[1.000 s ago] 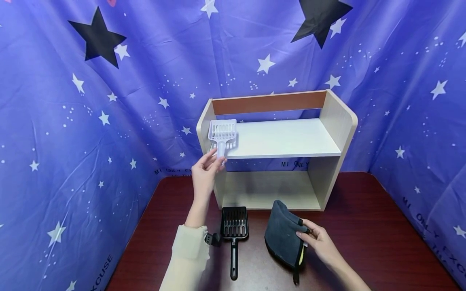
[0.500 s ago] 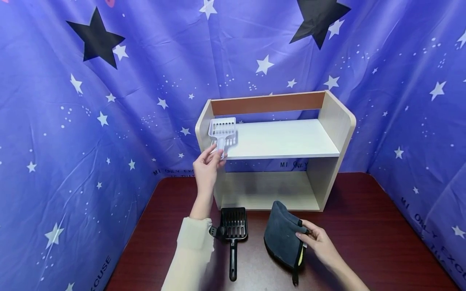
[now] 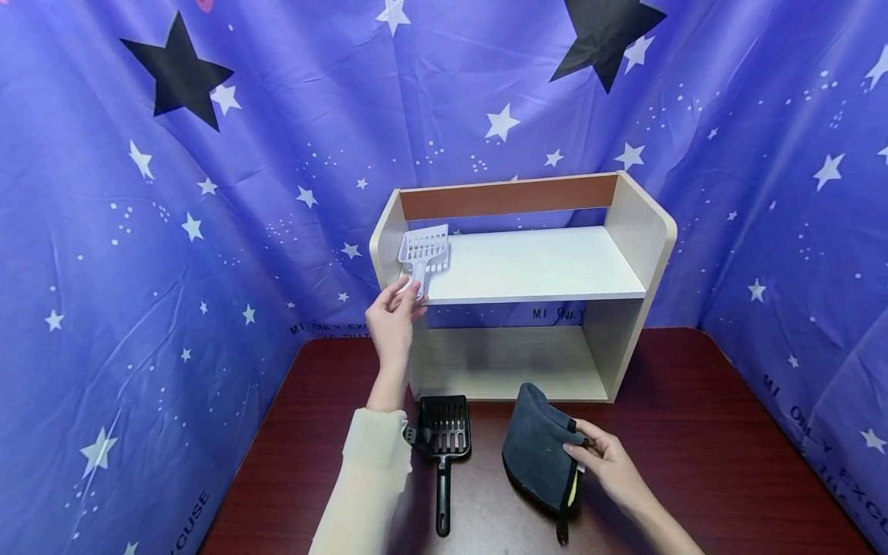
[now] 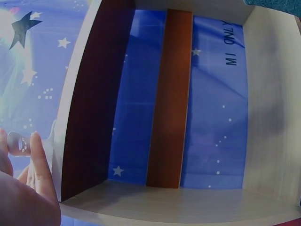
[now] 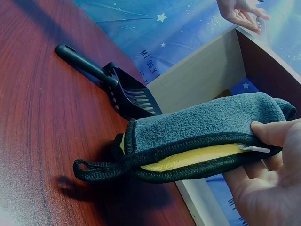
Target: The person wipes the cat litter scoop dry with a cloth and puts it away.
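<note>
My left hand (image 3: 391, 320) pinches the handle of a white slotted litter scoop (image 3: 424, 245) at the left end of the upper shelf (image 3: 527, 266). The scoop's slotted head points up and back over that shelf. In the left wrist view the fingers grip the handle end beside the shelf's front edge. Low on the right, my right hand (image 3: 609, 456) holds a folded grey cloth (image 3: 541, 447) between thumb and fingers. The right wrist view shows the cloth's yellow inner side (image 5: 197, 155), black edging and a hanging loop. A black litter scoop (image 3: 445, 432) lies on the table between the hands.
A two-tier wooden shelf unit (image 3: 641, 231) stands at the back of the dark red table (image 3: 721, 447). Its lower compartment (image 3: 513, 362) has an open back with a reddish-brown crossbar. A blue starry curtain (image 3: 277, 193) surrounds the table on three sides.
My left hand has risen slightly towards the shelf, and the white scoop has turned and tilted in its grip. The right hand and the cloth have stayed in place.
</note>
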### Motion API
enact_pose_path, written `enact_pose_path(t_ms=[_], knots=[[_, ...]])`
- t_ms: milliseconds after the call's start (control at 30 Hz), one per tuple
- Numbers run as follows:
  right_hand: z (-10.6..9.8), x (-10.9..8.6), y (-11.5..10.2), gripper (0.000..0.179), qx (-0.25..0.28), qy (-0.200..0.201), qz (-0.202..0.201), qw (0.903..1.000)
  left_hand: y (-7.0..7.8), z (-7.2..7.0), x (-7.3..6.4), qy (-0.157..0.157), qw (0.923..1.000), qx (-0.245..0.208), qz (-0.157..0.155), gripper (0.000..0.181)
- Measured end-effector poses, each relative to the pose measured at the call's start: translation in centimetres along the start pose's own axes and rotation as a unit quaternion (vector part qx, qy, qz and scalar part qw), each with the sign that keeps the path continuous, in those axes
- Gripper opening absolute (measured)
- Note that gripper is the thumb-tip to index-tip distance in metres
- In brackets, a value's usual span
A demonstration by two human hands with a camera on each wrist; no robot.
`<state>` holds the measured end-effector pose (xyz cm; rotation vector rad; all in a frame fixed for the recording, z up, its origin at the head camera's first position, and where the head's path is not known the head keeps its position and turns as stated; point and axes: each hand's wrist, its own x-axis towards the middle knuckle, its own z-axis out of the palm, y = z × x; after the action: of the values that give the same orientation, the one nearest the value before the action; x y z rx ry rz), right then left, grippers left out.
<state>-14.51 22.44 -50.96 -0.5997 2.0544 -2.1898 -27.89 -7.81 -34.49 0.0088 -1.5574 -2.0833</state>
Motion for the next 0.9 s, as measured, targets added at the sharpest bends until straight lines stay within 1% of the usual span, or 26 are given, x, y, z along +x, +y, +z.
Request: enact_pose_path(t_ms=[167,300,400,533,667,733,900], knots=[[0.2,0.1,0.1,0.035,-0.004,0.000,-0.012,0.9999,-0.4,0.1,0.0,0.012,0.9995,0.030,0.005,0.029],[0.3,0.1,0.0,0.035,-0.010,0.002,-0.008,0.9999,-0.6,0.0,0.0,0.018,0.9982,0.056,0.016,0.028],[0.3,0.1,0.0,0.035,-0.012,0.005,-0.005,0.9999,-0.6,-0.1,-0.1,0.020,0.9969,0.072,0.025,0.028],[0.4,0.1,0.0,0.034,-0.011,0.007,-0.012,0.9998,-0.6,-0.3,-0.2,0.017,0.9951,0.092,0.032,0.028],[0.5,0.2,0.0,0.033,-0.009,0.004,-0.019,0.9998,-0.7,-0.6,-0.3,0.014,0.9948,0.095,0.034,0.028],[0.6,0.3,0.0,0.033,-0.010,0.001,-0.022,0.9997,-0.7,-0.8,-0.4,0.013,0.9954,0.089,0.033,0.028],[0.7,0.3,-0.1,0.034,-0.016,0.005,-0.014,0.9998,-0.8,-1.4,-0.8,0.015,0.9967,0.076,0.024,0.027]])
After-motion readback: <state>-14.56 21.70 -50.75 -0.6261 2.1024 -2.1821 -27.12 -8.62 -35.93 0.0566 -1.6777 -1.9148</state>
